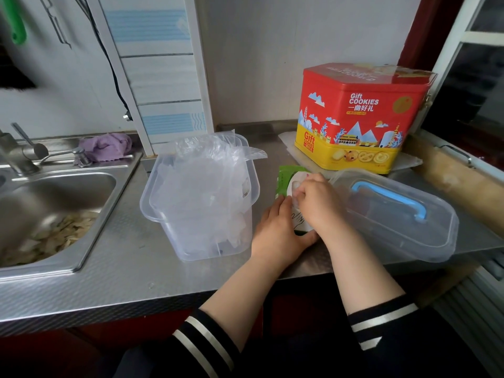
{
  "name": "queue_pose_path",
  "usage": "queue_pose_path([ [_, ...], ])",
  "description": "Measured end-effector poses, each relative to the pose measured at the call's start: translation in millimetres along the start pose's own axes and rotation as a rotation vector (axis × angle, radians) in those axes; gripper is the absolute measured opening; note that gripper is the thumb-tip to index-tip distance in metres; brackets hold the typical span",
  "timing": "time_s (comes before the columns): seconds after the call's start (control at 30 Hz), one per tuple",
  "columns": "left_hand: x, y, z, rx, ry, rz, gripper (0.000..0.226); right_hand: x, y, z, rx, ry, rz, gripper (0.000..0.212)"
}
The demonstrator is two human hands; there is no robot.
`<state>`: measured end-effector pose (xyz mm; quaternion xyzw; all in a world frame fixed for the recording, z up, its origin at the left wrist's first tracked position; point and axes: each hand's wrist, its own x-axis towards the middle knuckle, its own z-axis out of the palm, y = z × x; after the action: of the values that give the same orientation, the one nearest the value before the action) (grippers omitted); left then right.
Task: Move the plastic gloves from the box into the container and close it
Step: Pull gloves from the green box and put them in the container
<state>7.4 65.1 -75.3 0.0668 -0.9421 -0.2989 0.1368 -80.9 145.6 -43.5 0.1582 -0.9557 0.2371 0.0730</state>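
Observation:
A green and white glove box (286,179) lies flat on the steel counter, between the container and the lid. My left hand (278,233) rests on its near end and holds it down. My right hand (316,200) pinches clear plastic gloves at the box's round opening. The clear plastic container (163,214) stands open to the left, with a heap of clear gloves (201,170) sticking out over its rim. Its clear lid (395,227) with a blue handle lies on the counter to the right.
A red and yellow cookie tin (360,118) stands behind the lid. A steel sink (68,214) with scraps in it and a tap sits at the left, with a purple cloth (106,145) behind it. The counter's front edge (109,309) runs below my arms.

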Motion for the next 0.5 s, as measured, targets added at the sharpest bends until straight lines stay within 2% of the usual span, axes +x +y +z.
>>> queue_pose_path([
  [0.1, 0, 0, -2, -0.018, -0.002, -0.003, 0.091, -9, 0, -11, 0.128, -0.004, -0.049, 0.019],
  [0.23, -3, 1, -2, -0.014, 0.020, 0.011, 0.092, -22, 4, -25, 0.391, -0.040, -0.023, 0.017],
  [0.5, -8, 8, -4, 0.047, -0.029, 0.022, 0.093, -32, 1, -31, 0.601, 0.111, -0.053, 0.009],
])
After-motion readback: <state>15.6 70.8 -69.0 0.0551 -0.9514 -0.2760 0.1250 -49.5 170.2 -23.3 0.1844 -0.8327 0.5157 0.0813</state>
